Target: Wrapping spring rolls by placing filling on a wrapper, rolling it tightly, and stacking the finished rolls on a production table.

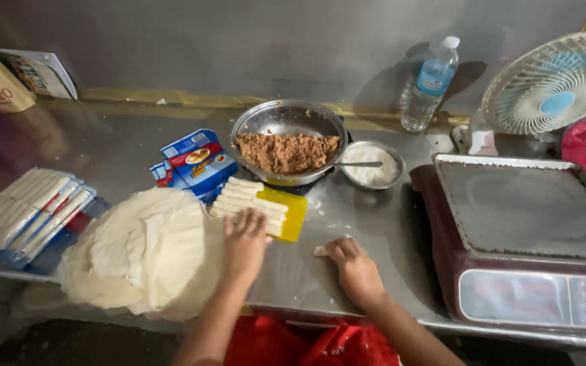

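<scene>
My left hand (244, 242) lies flat, fingers apart, on the right edge of a stack of thin round pale wrappers (147, 251), its fingertips close to a row of pale sticks (249, 201) on a yellow board (293, 213). My right hand (354, 268) rests on the steel counter (361, 224) with its fingers curled at a small pale piece (320, 251); whether it grips it I cannot tell. Behind the board stands a metal bowl (286, 125) of brown minced filling (286, 152).
A small metal bowl (373, 165) with white paste and a spoon sits right of the big bowl. A weighing scale (523, 237) fills the right side. Blue cartons (194, 161), wrapped packs (25, 213), a water bottle (430, 85) and a small fan (554, 85) stand around.
</scene>
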